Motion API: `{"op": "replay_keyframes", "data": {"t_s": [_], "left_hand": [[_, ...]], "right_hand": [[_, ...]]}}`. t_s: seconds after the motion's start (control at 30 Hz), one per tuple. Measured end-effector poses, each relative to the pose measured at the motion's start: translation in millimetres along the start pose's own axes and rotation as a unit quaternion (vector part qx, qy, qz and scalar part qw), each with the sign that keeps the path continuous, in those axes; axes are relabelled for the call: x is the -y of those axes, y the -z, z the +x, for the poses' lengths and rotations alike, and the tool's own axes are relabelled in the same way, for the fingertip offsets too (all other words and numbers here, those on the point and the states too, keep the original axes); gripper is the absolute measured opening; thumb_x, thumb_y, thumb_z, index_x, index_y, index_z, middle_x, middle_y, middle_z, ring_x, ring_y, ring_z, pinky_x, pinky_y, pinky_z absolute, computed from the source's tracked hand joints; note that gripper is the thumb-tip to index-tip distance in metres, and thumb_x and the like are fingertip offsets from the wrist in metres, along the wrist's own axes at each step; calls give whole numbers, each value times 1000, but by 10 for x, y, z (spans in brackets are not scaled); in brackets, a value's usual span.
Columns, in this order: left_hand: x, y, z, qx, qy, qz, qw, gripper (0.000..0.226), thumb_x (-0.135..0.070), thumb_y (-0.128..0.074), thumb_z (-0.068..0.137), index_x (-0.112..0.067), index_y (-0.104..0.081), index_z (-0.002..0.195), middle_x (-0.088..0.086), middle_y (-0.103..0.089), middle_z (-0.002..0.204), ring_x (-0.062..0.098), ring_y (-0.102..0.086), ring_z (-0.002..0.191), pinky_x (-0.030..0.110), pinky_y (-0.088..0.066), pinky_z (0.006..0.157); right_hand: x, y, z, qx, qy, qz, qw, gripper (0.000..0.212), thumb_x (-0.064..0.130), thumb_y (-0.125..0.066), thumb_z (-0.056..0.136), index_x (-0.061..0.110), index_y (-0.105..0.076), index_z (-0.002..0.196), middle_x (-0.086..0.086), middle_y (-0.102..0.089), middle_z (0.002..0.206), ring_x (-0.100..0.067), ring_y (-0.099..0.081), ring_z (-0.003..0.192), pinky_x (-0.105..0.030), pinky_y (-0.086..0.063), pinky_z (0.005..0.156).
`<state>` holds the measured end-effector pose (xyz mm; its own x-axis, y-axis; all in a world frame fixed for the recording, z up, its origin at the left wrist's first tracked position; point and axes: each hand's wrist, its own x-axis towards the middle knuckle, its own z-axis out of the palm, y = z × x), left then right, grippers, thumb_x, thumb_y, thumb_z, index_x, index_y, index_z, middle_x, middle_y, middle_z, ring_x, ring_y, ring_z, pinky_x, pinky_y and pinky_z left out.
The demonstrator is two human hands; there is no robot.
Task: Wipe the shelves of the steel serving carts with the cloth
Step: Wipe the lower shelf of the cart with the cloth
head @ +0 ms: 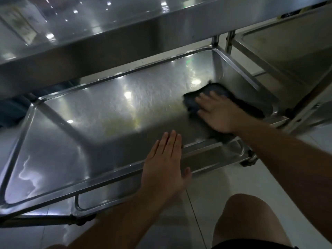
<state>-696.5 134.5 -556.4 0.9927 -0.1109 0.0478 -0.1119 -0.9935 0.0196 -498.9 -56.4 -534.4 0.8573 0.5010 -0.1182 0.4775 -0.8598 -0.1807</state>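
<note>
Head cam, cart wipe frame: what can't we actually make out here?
- Cloth: the right hand lies flat on it, hiding most of it; its edges are motion-blurred.
- Lower shelf: glare and blur hide whether its pale streaks are dirt or reflections.
- Upper shelf: cut off by the top edge.
- Left hand: flat with straight fingers at the shelf's near rim; contact unclear.
- Second cart: cut off on the right.

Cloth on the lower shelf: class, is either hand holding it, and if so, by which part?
Neither hand grips it. The right hand presses flat on the near part of the dark cloth; the left hand lies flat, holding nothing.
</note>
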Motion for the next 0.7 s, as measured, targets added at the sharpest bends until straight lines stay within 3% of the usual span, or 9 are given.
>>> {"op": "replay_keyframes", "data": {"t_s": [0.1,0.17,0.3,0.4,0.47,0.57,0.7], "left_hand": [[-24,0,0,-3,8,6,1000,101,-64,-51,91,-10,-15,168,9,-12,176,23,-10,162,37,-1,127],[-31,-5,0,6,5,2,1000,101,-64,-49,92,-12,-10,169,8,-6,176,22,-4,163,37,-1,128],[-21,4,-16,11,4,-14,1000,98,-61,-47,95,-14,-5,169,4,2,177,19,4,163,40,-4,131],[-33,24,-38,-6,5,-16,1000,98,-57,-55,91,-11,-17,168,8,-12,176,23,-9,163,42,-15,131],[-32,29,-40,-11,10,-12,1000,99,-58,-58,89,-10,-20,168,8,-15,175,23,-12,162,42,-18,130],[-18,47,-38,-12,14,-5,1000,99,-58,-59,89,-10,-21,167,8,-17,175,22,-13,162,42,-19,130],[-9,32,-48,-31,5,-8,999,94,-52,-64,88,-6,-31,164,12,-26,172,26,-22,160,46,-28,127]], "right_hand": [[246,-149,-312,25,135,12,990,75,73,-9,96,41,-10,163,26,7,162,0,10,151,-31,4,123],[55,-86,-339,31,148,11,989,76,77,-9,94,44,-9,162,28,7,161,2,11,150,-29,5,122],[-732,125,-21,-24,-17,-16,999,68,64,-27,102,34,-21,163,10,-12,171,-18,-9,159,-46,-6,127],[-1035,195,307,-52,-145,-35,987,72,64,-19,99,31,-21,163,6,-15,172,-23,-10,158,-52,-6,127],[-869,219,549,-45,-171,-15,984,74,62,-16,98,28,-21,163,4,-13,172,-26,-8,158,-53,-4,126],[-345,204,762,-50,-102,-1,994,67,56,-26,104,25,-24,163,1,-17,172,-29,-13,157,-52,-10,126],[184,81,511,-1,94,-26,995,65,60,-21,105,33,-19,164,13,-12,171,-16,-9,159,-42,-10,127]]}}
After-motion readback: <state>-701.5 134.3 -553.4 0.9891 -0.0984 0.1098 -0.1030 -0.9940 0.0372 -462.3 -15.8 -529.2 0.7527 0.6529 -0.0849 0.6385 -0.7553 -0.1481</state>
